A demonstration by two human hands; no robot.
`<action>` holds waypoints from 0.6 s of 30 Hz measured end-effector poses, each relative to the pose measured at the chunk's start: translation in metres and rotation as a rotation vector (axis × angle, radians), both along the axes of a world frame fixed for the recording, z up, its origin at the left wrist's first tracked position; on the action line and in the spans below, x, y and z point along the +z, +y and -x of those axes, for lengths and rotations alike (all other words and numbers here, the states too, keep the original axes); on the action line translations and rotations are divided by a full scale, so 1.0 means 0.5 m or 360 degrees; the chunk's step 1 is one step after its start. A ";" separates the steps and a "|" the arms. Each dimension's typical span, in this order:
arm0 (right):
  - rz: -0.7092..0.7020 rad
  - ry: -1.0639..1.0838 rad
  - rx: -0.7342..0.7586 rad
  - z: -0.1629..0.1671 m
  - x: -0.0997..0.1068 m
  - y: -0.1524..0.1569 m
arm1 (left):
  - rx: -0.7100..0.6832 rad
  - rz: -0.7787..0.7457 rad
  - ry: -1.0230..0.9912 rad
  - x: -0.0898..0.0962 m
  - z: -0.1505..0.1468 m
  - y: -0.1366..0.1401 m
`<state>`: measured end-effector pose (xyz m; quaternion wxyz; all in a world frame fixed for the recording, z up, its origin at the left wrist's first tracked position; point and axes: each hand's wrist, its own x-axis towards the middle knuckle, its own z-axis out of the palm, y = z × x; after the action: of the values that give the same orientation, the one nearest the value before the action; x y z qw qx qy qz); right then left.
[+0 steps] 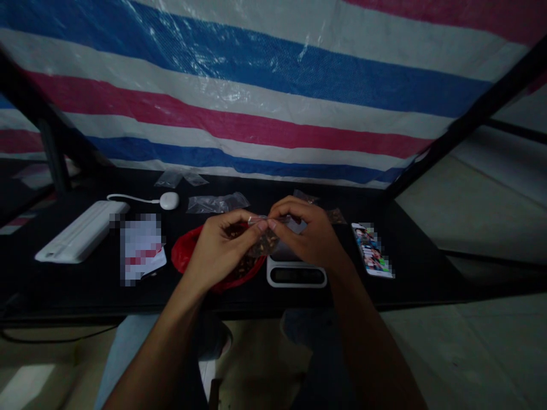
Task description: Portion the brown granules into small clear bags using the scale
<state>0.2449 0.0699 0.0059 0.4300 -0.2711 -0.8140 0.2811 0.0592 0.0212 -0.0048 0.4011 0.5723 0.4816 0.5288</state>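
Note:
Both hands meet at the top edge of a small clear plastic bag with small brown pieces inside. My left hand pinches the bag's top between thumb and forefinger. On the other side, my right hand has its thumb and fingers closed on the same edge. Below my left hand lies a red bag, opened out and holding more small brown pieces. A white digital scale with a dark display sits under my right hand, which partly covers its plate.
Clear empty-looking bags lie at the back, and a filled bag at right. A phone lies far right. Leftward are a blurred packet, a long white box-like device and a white round corded piece. Striped sheeting hangs behind.

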 end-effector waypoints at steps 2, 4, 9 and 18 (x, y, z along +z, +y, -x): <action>0.0002 -0.0049 0.0004 -0.001 0.001 0.000 | 0.0021 -0.0062 0.0063 0.001 0.003 -0.001; 0.0013 -0.0113 0.0014 -0.009 0.004 0.004 | 0.0081 -0.0163 0.0166 0.005 0.008 -0.002; 0.0044 -0.0154 0.0021 -0.032 0.011 0.016 | 0.0176 -0.0208 0.0268 0.013 0.022 -0.001; -0.0080 0.0111 -0.0588 -0.056 0.006 0.055 | 0.0415 -0.0076 0.0781 -0.004 0.085 0.026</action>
<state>0.2729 0.0973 0.0089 0.5089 -0.3951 -0.7418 0.1862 0.0169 0.0340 -0.0069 0.1872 0.6257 0.6214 0.4327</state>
